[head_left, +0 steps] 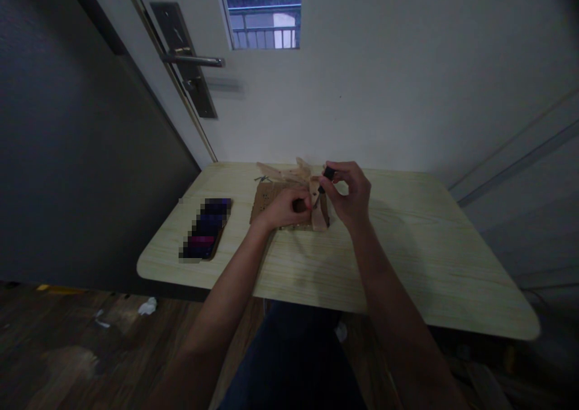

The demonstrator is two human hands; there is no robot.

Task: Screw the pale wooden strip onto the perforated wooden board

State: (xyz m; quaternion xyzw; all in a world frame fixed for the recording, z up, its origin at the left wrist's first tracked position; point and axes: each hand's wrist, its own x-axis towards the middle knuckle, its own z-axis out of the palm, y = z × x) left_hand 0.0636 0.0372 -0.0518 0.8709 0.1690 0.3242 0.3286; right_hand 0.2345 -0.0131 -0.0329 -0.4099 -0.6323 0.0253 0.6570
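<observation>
My right hand (351,193) grips the black handle of a small screwdriver (322,187) between thumb and fingers, its thin shaft slanting down to the left. My left hand (289,208) is pinched near the shaft's tip; what its fingertips hold is too small to make out. Beneath that hand lies a piece of brown cardboard (260,204) with dark dots or holes in it. A pale wooden strip (320,217) sits at the cardboard's right end, under the tip. Behind it are several light wooden pieces (284,173), partly hidden by my hands.
Everything lies on a light wood-grain table (429,259) with rounded corners. A phone (208,229) with a blurred screen rests at the left. Beyond the table stands a white door (384,66) with a metal handle (199,60). Crumpled white scraps (148,305) litter the floor.
</observation>
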